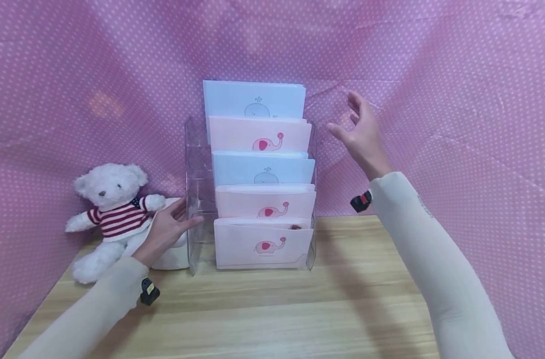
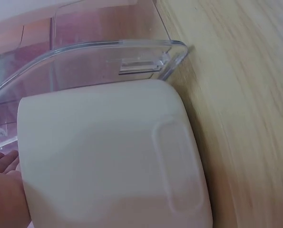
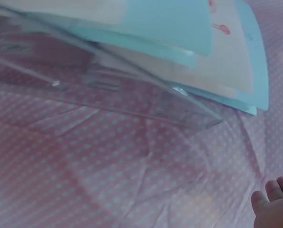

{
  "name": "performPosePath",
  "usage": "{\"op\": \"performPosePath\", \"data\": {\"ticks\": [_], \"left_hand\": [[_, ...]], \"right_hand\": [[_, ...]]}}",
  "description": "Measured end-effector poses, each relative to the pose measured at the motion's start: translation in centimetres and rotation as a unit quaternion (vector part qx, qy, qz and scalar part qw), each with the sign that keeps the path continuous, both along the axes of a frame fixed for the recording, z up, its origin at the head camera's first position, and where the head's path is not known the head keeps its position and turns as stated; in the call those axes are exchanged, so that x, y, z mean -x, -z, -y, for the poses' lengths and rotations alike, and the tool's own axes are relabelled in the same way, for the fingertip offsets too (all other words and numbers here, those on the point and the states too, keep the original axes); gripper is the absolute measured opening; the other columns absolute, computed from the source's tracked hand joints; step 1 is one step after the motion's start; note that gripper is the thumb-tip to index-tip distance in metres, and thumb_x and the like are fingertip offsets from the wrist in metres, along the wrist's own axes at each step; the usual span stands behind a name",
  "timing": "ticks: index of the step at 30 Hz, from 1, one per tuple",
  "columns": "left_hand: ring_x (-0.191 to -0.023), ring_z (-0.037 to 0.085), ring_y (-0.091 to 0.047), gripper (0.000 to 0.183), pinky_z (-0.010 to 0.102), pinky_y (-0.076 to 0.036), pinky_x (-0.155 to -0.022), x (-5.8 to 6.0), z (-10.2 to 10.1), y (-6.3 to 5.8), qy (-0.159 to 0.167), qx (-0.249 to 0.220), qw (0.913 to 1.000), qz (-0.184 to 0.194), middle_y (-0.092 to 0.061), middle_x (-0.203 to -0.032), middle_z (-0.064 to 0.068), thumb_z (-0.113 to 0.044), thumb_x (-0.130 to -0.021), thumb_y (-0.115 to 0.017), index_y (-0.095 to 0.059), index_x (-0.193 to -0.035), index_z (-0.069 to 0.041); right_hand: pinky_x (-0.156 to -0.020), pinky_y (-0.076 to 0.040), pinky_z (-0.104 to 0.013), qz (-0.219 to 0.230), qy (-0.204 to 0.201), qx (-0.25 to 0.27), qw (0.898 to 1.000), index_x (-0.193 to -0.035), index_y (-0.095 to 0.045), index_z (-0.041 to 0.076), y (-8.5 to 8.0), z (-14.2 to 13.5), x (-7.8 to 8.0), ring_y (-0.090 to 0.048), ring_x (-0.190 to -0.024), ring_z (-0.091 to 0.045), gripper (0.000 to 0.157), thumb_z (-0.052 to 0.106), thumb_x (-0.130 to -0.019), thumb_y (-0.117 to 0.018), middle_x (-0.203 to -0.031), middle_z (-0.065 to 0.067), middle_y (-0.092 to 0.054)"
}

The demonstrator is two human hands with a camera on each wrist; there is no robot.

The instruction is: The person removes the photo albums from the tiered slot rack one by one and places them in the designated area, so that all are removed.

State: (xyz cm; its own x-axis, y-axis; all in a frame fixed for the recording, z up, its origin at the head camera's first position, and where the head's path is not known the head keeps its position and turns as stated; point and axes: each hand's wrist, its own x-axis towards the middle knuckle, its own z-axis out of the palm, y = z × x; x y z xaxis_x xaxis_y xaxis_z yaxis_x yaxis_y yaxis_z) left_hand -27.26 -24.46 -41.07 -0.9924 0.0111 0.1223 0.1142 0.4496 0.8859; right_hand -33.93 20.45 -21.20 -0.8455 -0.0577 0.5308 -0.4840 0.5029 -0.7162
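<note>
A clear rack (image 1: 198, 162) stands upright on the wooden table (image 1: 263, 314), holding folders in five stepped tiers. From back to front, the tiers show a blue folder (image 1: 229, 102), a pink folder (image 1: 232, 134), a second blue folder (image 1: 236, 172), a second pink folder (image 1: 236, 199) and a front pink folder (image 1: 236, 247); the blue ones bear a whale print, the pink ones an elephant. A small dark item (image 1: 295, 227) shows at the mouth of the front folder, too small to identify. The left hand (image 1: 170, 229) is at the rack's left side, thumb spread wide from extended fingers, grasping nothing; whether it touches the rack cannot be determined. The right hand (image 1: 362, 129) is raised beside the rack's upper right, apart from it, with a wide gap between thumb and fingers and nothing held. A white box (image 2: 98, 147) stands just beside the rack's left wall. A white teddy bear (image 1: 119, 219) in a striped sweater sits farther left. Pink dotted cloth (image 1: 263, 40) hangs behind.
</note>
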Motion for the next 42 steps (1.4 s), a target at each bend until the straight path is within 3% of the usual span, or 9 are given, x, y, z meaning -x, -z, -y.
{"op": "performPosePath", "data": {"ticks": [3,10,16,23,29,36,42], "left_hand": [[-0.150,0.039,-0.036,0.098,0.045,-0.035,-0.120,0.0,-0.2,0.1,-0.009,-0.009,0.9999,0.007,-0.033,-0.162,0.025,-0.039,-0.089,-0.079,-0.022,-0.160,-0.002],[-0.148,0.038,-0.041,0.095,0.044,-0.038,-0.118,0.0,-0.7,0.1,-0.039,-0.009,0.9991,0.017,-0.037,-0.160,0.024,-0.040,-0.089,-0.078,-0.026,-0.160,-0.004],[-0.144,0.038,-0.045,0.090,0.046,-0.040,-0.118,0.0,-1.3,0.1,-0.058,-0.010,0.9977,0.034,-0.041,-0.158,0.023,-0.039,-0.090,-0.077,-0.029,-0.159,-0.006],[-0.135,0.037,-0.055,0.075,0.047,-0.045,-0.113,-0.2,-2.1,0.0,-0.078,-0.028,0.9961,0.029,-0.053,-0.148,0.023,-0.029,-0.092,-0.075,-0.040,-0.154,-0.006],[-0.130,0.032,-0.059,0.069,0.044,-0.048,-0.110,-0.3,-2.5,0.0,-0.107,-0.034,0.9933,0.028,-0.058,-0.144,0.020,-0.029,-0.093,-0.074,-0.045,-0.151,-0.007],[-0.130,0.027,-0.059,0.063,0.038,-0.049,-0.108,-0.5,-2.6,-0.1,-0.144,-0.063,0.9871,0.033,-0.060,-0.143,0.016,-0.026,-0.092,-0.075,-0.051,-0.148,-0.010],[-0.129,0.026,-0.059,0.058,0.041,-0.049,-0.108,-0.4,-2.7,0.0,-0.151,-0.072,0.9855,0.026,-0.062,-0.142,0.017,-0.024,-0.093,-0.074,-0.053,-0.146,-0.010]], "right_hand": [[-0.127,-0.026,-0.033,0.025,-0.003,-0.016,1.000,-0.162,-0.020,0.024,-1.1,1.1,0.8,-0.026,-0.155,-0.014,0.094,0.043,-0.089,-0.076,-0.169,0.003,-0.024],[-0.127,-0.026,-0.032,0.077,0.001,-0.018,0.997,-0.161,-0.021,0.031,-3.8,3.6,3.0,-0.026,-0.155,-0.011,0.092,0.031,-0.088,-0.078,-0.169,0.010,-0.024],[-0.127,-0.026,-0.036,0.121,-0.009,-0.041,0.992,-0.160,-0.020,0.035,-5.0,4.7,4.3,-0.026,-0.155,-0.011,0.090,0.035,-0.090,-0.076,-0.169,0.010,-0.024],[-0.123,-0.034,-0.042,0.143,-0.059,-0.014,0.988,-0.159,-0.027,0.033,-5.4,5.8,5.0,-0.040,-0.149,-0.018,0.084,0.024,-0.091,-0.076,-0.167,0.007,-0.030],[-0.119,-0.040,-0.042,0.143,-0.057,-0.039,0.987,-0.156,-0.034,0.034,-5.5,6.8,5.5,-0.046,-0.144,-0.020,0.078,0.021,-0.091,-0.076,-0.164,0.002,-0.037],[-0.105,-0.052,-0.038,0.138,-0.057,-0.051,0.987,-0.151,-0.045,0.033,-5.7,8.2,6.0,-0.056,-0.128,-0.020,0.069,0.017,-0.091,-0.075,-0.148,-0.004,-0.053],[-0.108,-0.050,-0.037,0.141,-0.045,-0.054,0.988,-0.149,-0.048,0.033,-5.8,9.0,6.5,-0.056,-0.129,-0.020,0.067,0.013,-0.091,-0.074,-0.150,-0.002,-0.053]]}}
